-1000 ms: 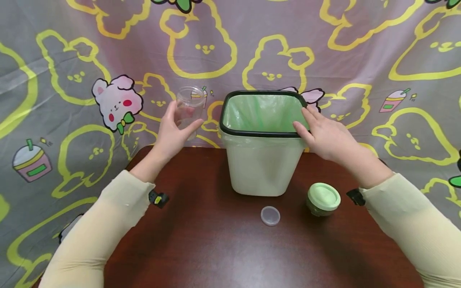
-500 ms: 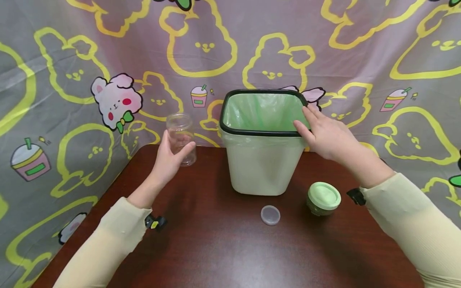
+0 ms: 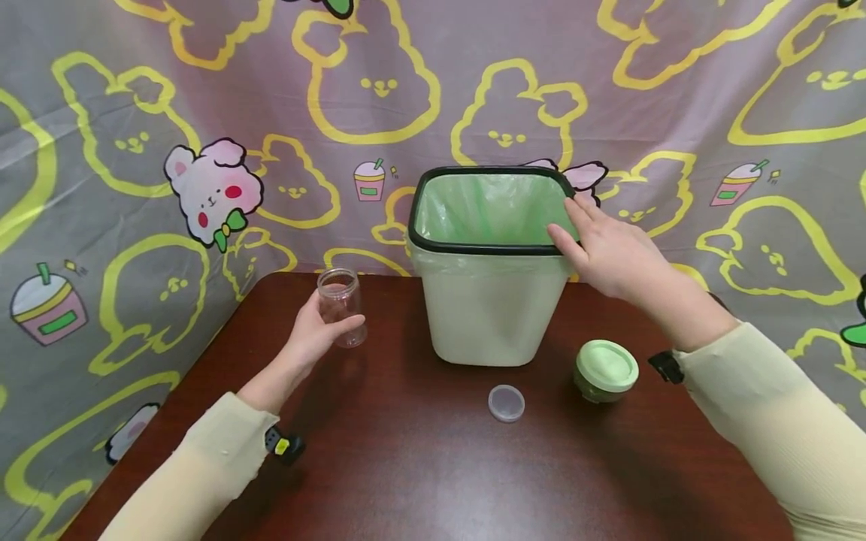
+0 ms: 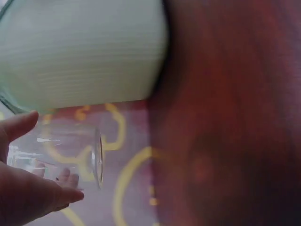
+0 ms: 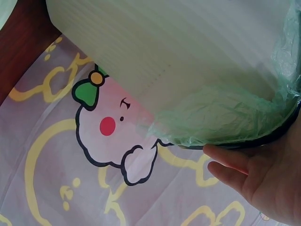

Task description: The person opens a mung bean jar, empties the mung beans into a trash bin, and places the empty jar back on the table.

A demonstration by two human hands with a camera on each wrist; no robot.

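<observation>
A clear, open-topped jar (image 3: 341,306) is upright in my left hand (image 3: 313,330), fingers and thumb wrapped around its side. In the left wrist view a gap shows between the jar's base (image 4: 99,157) and the tabletop. My right hand (image 3: 619,252) rests at the right side of the black rim of a pale trash bin (image 3: 490,308), fingers fairly straight. From the right wrist, two fingertips (image 5: 218,153) appear against the rim beside the bin's green plastic liner (image 5: 211,115). The bottom of the bin's inside is hidden.
On the dark wooden table (image 3: 419,451), a small translucent round lid (image 3: 506,403) lies in front of the bin. A short container with a light green lid (image 3: 606,368) stands to the right, under my right forearm's side. A cartoon-printed cloth (image 3: 379,98) hangs behind.
My left hand has come down with the jar, from about the height of the bin's rim to near the tabletop, left of the bin. The right hand has stayed at the rim.
</observation>
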